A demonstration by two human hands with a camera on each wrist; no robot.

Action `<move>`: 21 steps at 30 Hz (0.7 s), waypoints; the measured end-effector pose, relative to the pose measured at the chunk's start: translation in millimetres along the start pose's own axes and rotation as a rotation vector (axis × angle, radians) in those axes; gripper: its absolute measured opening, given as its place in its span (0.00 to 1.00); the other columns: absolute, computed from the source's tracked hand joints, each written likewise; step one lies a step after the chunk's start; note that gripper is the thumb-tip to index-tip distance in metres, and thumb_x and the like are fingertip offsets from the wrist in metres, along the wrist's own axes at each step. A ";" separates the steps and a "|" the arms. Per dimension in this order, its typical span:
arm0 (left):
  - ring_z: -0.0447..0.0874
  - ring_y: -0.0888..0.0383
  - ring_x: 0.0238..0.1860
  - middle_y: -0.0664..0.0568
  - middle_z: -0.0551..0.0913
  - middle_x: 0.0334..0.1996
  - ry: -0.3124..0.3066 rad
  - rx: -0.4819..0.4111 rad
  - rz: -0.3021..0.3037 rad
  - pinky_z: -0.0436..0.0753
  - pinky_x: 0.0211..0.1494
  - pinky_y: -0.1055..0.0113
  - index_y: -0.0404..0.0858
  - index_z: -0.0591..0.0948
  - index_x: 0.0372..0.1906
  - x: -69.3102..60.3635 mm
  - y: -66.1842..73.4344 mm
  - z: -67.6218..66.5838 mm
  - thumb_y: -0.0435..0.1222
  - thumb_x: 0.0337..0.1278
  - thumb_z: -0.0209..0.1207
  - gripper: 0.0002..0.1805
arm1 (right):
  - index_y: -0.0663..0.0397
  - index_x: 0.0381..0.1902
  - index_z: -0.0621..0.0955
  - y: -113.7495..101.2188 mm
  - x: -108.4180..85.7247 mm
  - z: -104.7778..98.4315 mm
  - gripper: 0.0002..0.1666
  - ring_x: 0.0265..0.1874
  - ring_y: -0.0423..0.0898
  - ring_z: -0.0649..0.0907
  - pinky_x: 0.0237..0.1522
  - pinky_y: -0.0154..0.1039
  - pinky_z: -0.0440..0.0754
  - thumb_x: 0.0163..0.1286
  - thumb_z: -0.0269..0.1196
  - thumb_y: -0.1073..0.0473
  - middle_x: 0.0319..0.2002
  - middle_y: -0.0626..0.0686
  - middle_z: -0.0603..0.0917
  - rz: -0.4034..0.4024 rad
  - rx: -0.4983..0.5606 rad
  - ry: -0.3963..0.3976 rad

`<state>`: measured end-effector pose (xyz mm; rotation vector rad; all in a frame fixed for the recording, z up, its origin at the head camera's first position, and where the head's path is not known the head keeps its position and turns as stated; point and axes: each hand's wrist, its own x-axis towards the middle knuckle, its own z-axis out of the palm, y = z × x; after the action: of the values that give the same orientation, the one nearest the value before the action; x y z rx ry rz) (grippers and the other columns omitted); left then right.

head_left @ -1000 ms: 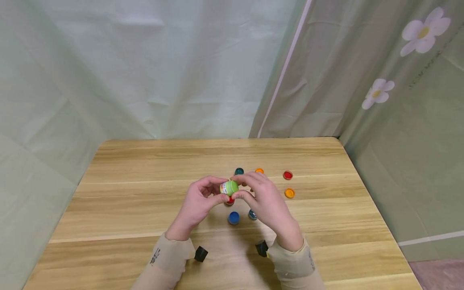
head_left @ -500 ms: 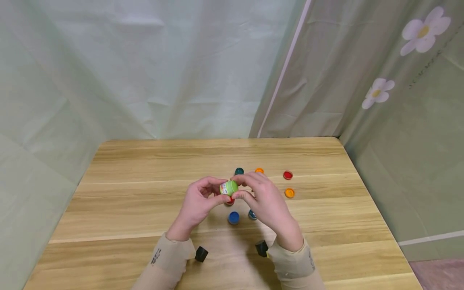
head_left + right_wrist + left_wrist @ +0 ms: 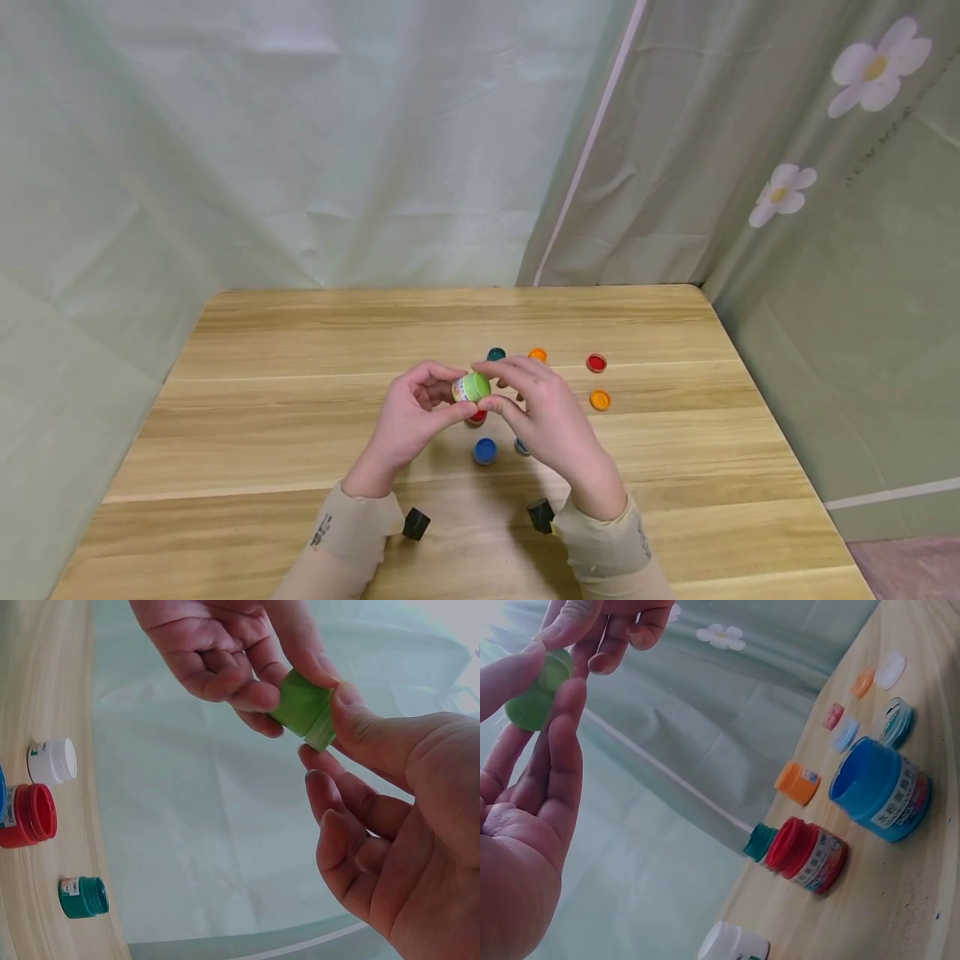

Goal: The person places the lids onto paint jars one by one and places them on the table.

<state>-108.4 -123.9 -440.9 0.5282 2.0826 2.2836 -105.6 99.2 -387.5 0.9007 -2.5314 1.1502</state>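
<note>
Above the middle of the table, my left hand [image 3: 405,421] grips a small green paint jar [image 3: 471,387] by its labelled body. Thumb and fingers of my right hand [image 3: 553,412] pinch the lid end of the same jar, its green lid [image 3: 321,730] plain in the right wrist view. The lid sits on the jar, which lies tilted between both hands. Below the hands stand an open red paint jar [image 3: 808,855] and an open blue paint jar [image 3: 881,789]. A dark green paint jar [image 3: 83,897] is behind them.
An orange paint jar [image 3: 797,782] and a white jar [image 3: 52,761] also stand on the wooden table [image 3: 300,467]. Loose lids lie to the right, among them a red lid [image 3: 596,363] and an orange lid [image 3: 600,400]. A pale curtain [image 3: 337,167] hangs behind the table.
The green jar and the fingertips of my right hand have shifted very slightly left. Both hands keep their hold, and the things on the table stay where they were.
</note>
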 end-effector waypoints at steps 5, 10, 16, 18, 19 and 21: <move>0.91 0.55 0.41 0.50 0.90 0.48 -0.020 -0.068 0.033 0.89 0.44 0.65 0.25 0.80 0.53 -1.0 5.8 -5.4 0.23 0.58 0.74 0.20 | 0.48 0.63 0.86 -2.7 1.8 1.9 0.27 0.44 0.42 0.85 0.37 0.43 0.85 0.67 0.77 0.55 0.55 0.48 0.88 -0.014 0.032 0.017; 0.92 0.53 0.43 0.49 0.89 0.50 -0.039 -0.109 0.040 0.90 0.47 0.60 0.25 0.79 0.55 -1.9 9.6 -13.1 0.23 0.60 0.73 0.20 | 0.47 0.62 0.87 -2.2 0.0 0.0 0.25 0.44 0.42 0.85 0.38 0.44 0.85 0.68 0.77 0.55 0.54 0.45 0.88 -0.003 0.033 0.039; 0.93 0.47 0.49 0.46 0.87 0.53 -0.068 -0.102 -0.036 0.89 0.54 0.57 0.26 0.77 0.65 -7.4 8.4 -31.4 0.23 0.65 0.69 0.25 | 0.50 0.60 0.88 2.4 -6.1 -4.2 0.20 0.43 0.40 0.84 0.39 0.45 0.86 0.73 0.73 0.54 0.53 0.45 0.89 0.028 0.038 0.004; 0.92 0.48 0.51 0.45 0.87 0.55 -0.055 -0.067 -0.057 0.88 0.55 0.59 0.26 0.77 0.66 -10.3 7.9 -40.2 0.23 0.65 0.69 0.26 | 0.50 0.60 0.88 5.0 -8.7 -6.4 0.19 0.43 0.39 0.84 0.39 0.43 0.85 0.74 0.73 0.55 0.52 0.45 0.89 0.035 0.028 -0.011; 0.92 0.50 0.51 0.44 0.88 0.55 -0.039 -0.036 -0.062 0.88 0.55 0.60 0.26 0.77 0.67 -11.7 7.9 -45.5 0.23 0.64 0.69 0.27 | 0.49 0.60 0.88 6.4 -10.1 -7.8 0.18 0.43 0.38 0.84 0.39 0.41 0.85 0.74 0.73 0.54 0.52 0.44 0.89 0.041 0.019 -0.017; 0.91 0.54 0.52 0.40 0.88 0.56 -0.004 0.032 -0.070 0.87 0.55 0.63 0.26 0.78 0.65 -14.1 6.9 -57.5 0.23 0.63 0.70 0.26 | 0.48 0.60 0.88 9.6 -13.3 -11.4 0.18 0.42 0.37 0.83 0.39 0.40 0.85 0.74 0.73 0.54 0.52 0.44 0.89 0.053 0.003 -0.025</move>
<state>-107.9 -183.5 -441.1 0.4529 2.1043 2.2135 -101.6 118.4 -391.4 0.8587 -2.5887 1.1660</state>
